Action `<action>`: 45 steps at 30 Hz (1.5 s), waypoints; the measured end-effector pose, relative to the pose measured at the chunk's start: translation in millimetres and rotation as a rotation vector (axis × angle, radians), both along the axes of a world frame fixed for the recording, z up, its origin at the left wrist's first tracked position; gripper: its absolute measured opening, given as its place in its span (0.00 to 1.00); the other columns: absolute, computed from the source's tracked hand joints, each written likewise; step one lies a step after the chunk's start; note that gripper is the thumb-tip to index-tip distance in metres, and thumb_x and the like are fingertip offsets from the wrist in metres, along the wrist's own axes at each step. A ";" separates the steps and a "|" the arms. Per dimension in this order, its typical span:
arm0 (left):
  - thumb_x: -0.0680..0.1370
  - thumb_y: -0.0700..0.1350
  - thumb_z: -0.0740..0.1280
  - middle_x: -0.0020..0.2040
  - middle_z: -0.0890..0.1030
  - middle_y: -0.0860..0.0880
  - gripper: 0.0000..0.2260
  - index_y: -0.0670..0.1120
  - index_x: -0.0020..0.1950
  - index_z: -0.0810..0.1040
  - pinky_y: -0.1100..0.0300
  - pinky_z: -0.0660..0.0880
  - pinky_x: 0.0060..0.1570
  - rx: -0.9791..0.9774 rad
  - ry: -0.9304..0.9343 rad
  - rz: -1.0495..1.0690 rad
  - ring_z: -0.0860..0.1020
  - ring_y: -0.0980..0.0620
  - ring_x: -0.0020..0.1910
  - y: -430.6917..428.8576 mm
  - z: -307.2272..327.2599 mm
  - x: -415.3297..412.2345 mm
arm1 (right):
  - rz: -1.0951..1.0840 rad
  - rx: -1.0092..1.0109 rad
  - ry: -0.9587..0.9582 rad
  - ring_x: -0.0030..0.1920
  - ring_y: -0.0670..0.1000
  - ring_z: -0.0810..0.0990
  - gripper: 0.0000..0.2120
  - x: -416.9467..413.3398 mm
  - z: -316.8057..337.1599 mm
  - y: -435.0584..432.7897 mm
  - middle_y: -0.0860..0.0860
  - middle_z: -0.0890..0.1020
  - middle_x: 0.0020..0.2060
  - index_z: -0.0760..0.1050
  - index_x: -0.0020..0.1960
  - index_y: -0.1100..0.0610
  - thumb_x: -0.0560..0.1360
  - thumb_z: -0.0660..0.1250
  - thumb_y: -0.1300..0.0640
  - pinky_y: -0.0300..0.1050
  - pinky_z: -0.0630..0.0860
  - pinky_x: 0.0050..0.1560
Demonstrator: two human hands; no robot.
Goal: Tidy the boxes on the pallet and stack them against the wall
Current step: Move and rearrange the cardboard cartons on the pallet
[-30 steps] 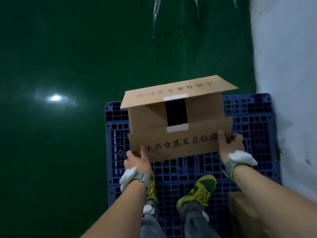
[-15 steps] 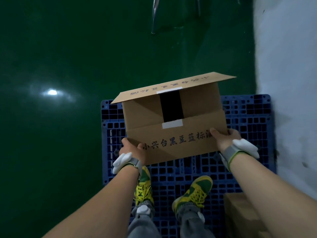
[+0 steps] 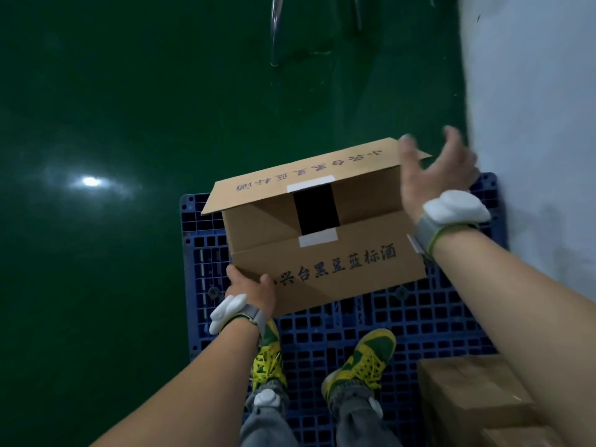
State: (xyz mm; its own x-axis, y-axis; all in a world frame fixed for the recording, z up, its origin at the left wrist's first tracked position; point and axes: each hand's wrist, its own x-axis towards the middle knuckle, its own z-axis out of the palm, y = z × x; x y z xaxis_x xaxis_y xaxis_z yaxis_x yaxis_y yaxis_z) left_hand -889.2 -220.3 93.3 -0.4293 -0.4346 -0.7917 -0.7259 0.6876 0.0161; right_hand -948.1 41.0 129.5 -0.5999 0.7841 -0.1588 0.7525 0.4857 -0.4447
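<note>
Since a moment ago my right hand (image 3: 433, 171) left the box (image 3: 322, 233), fingers spread, blurred; my left hand (image 3: 250, 290) grips its corner, fingers hidden underneath.

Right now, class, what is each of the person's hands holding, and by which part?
The left hand grips the open cardboard box at its near bottom-left corner. The right hand, fingers spread, is at the box's far right end; contact cannot be told.

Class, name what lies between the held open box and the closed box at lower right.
In the head view, bare blue pallet grid between open box and closed box.
</note>
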 end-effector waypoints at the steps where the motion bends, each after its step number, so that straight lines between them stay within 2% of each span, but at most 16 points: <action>1: 0.79 0.50 0.61 0.54 0.78 0.37 0.27 0.45 0.75 0.55 0.51 0.70 0.39 0.006 -0.004 0.024 0.71 0.45 0.34 0.9 0.0 -1.5 | 0.036 0.028 -0.183 0.70 0.60 0.63 0.41 -0.1 -7.6 -0.6 0.58 0.64 0.71 0.56 0.75 0.51 0.70 0.61 0.32 0.63 0.61 0.67; 4: 0.78 0.49 0.61 0.40 0.74 0.42 0.26 0.45 0.73 0.57 0.50 0.74 0.41 0.024 0.008 0.071 0.71 0.45 0.32 -0.3 -1.3 -3.3 | 0.067 -0.051 -0.571 0.73 0.63 0.58 0.50 16.5 -37.9 -3.8 0.57 0.55 0.76 0.43 0.77 0.46 0.67 0.65 0.29 0.73 0.54 0.67; 5: 0.78 0.49 0.61 0.39 0.73 0.43 0.27 0.45 0.73 0.56 0.50 0.74 0.41 0.030 0.016 0.070 0.71 0.45 0.31 -0.5 -1.5 -3.2 | 0.041 -0.116 -0.650 0.73 0.64 0.58 0.51 21.5 -45.9 -3.7 0.57 0.54 0.76 0.40 0.78 0.45 0.67 0.65 0.29 0.74 0.55 0.67; 7: 0.78 0.51 0.61 0.45 0.76 0.40 0.30 0.46 0.76 0.53 0.52 0.71 0.41 0.049 0.048 0.079 0.72 0.44 0.34 0.3 -2.8 -3.6 | -0.044 -0.227 -0.742 0.70 0.67 0.64 0.53 25.9 -55.9 -2.5 0.58 0.54 0.77 0.37 0.78 0.46 0.66 0.62 0.26 0.71 0.64 0.64; 9: 0.77 0.58 0.62 0.59 0.77 0.37 0.35 0.49 0.78 0.49 0.52 0.69 0.45 0.085 0.122 0.112 0.77 0.39 0.47 3.3 -3.5 -5.2 | -0.079 -0.277 -0.747 0.67 0.67 0.68 0.52 27.4 -57.1 -1.7 0.59 0.56 0.76 0.39 0.78 0.49 0.67 0.60 0.26 0.63 0.72 0.56; 11: 0.75 0.64 0.61 0.65 0.74 0.38 0.39 0.51 0.79 0.48 0.50 0.69 0.49 0.104 0.206 0.145 0.76 0.36 0.57 7.0 -5.6 -10.3 | -0.057 -0.282 -0.703 0.65 0.66 0.70 0.48 29.3 -58.7 0.1 0.59 0.61 0.75 0.45 0.78 0.52 0.69 0.59 0.27 0.58 0.71 0.48; 14: 0.73 0.68 0.61 0.67 0.73 0.37 0.43 0.49 0.79 0.46 0.47 0.68 0.48 0.054 0.190 0.175 0.76 0.35 0.58 12.6 -8.0 -21.2 | -0.026 -0.358 -0.596 0.64 0.64 0.71 0.45 36.6 -61.6 1.7 0.58 0.65 0.73 0.50 0.77 0.55 0.71 0.59 0.29 0.57 0.69 0.49; 16: 0.72 0.68 0.62 0.68 0.71 0.37 0.43 0.45 0.77 0.52 0.44 0.70 0.54 0.028 0.182 0.203 0.74 0.34 0.60 16.6 -12.6 -26.9 | -0.049 -0.410 -0.499 0.59 0.63 0.74 0.44 44.0 -61.4 2.6 0.59 0.68 0.70 0.53 0.76 0.55 0.71 0.59 0.29 0.57 0.69 0.50; 18: 0.71 0.67 0.64 0.68 0.71 0.38 0.41 0.43 0.73 0.57 0.42 0.70 0.56 0.001 0.189 0.199 0.73 0.34 0.61 21.5 -15.6 -27.2 | -0.057 -0.407 -0.453 0.50 0.61 0.75 0.43 51.8 -59.4 4.2 0.59 0.71 0.67 0.55 0.74 0.54 0.70 0.58 0.28 0.56 0.70 0.45; 20: 0.71 0.67 0.66 0.67 0.71 0.37 0.40 0.42 0.72 0.59 0.42 0.69 0.56 -0.017 0.223 0.165 0.73 0.35 0.61 22.8 -15.0 -21.1 | -0.076 -0.430 -0.433 0.52 0.62 0.76 0.42 64.5 -55.6 5.4 0.58 0.71 0.68 0.55 0.74 0.54 0.71 0.57 0.28 0.54 0.69 0.45; 25: 0.71 0.67 0.66 0.65 0.72 0.37 0.39 0.42 0.71 0.60 0.44 0.71 0.50 0.016 0.241 -0.110 0.74 0.33 0.58 44.1 -1.4 -17.9 | -0.309 -0.533 -0.368 0.61 0.62 0.75 0.40 140.1 -35.0 17.4 0.57 0.69 0.70 0.52 0.76 0.55 0.74 0.54 0.31 0.53 0.70 0.50; 28: 0.70 0.67 0.66 0.64 0.72 0.36 0.39 0.42 0.70 0.61 0.41 0.74 0.54 0.073 0.236 -0.379 0.75 0.34 0.57 85.2 16.5 -15.2 | -0.572 -0.602 -0.321 0.64 0.61 0.73 0.39 199.6 -13.3 24.6 0.57 0.68 0.71 0.52 0.76 0.56 0.75 0.53 0.32 0.54 0.70 0.56; 33: 0.69 0.70 0.63 0.70 0.66 0.40 0.43 0.46 0.75 0.55 0.43 0.74 0.56 0.156 0.033 -0.723 0.73 0.37 0.61 180.2 35.6 -2.5 | -1.016 -0.634 -0.167 0.65 0.62 0.71 0.40 283.8 -0.5 48.0 0.58 0.69 0.69 0.56 0.74 0.60 0.74 0.55 0.33 0.50 0.68 0.56; 36: 0.68 0.73 0.62 0.72 0.64 0.41 0.45 0.48 0.76 0.53 0.43 0.72 0.60 0.192 0.006 -0.870 0.71 0.38 0.63 249.9 37.2 23.0 | -1.259 -0.594 -0.058 0.63 0.62 0.73 0.39 328.6 -5.0 71.4 0.59 0.72 0.66 0.62 0.71 0.59 0.72 0.59 0.32 0.58 0.69 0.64; 38: 0.67 0.73 0.62 0.71 0.64 0.42 0.45 0.49 0.75 0.53 0.42 0.72 0.60 0.213 -0.008 -0.922 0.71 0.38 0.63 280.5 37.1 33.8 | -1.279 -0.507 -0.043 0.59 0.62 0.76 0.35 343.2 -8.9 83.8 0.58 0.76 0.62 0.67 0.66 0.58 0.72 0.59 0.32 0.60 0.69 0.64; 45: 0.68 0.71 0.64 0.67 0.69 0.38 0.44 0.44 0.74 0.58 0.42 0.76 0.54 0.351 0.198 -1.297 0.75 0.36 0.56 398.2 23.5 97.1 | -1.511 -0.433 0.086 0.60 0.64 0.76 0.35 412.9 -28.5 141.6 0.60 0.74 0.64 0.62 0.70 0.60 0.75 0.59 0.35 0.56 0.71 0.59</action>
State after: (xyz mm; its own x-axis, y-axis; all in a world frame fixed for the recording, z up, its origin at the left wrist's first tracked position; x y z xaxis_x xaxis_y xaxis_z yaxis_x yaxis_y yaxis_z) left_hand -792.2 177.9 116.8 -0.4902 0.5763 -0.6539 0.4705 0.8065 0.3581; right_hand -535.2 182.6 101.0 0.6462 0.5496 -0.5296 0.3714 -0.8326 -0.4109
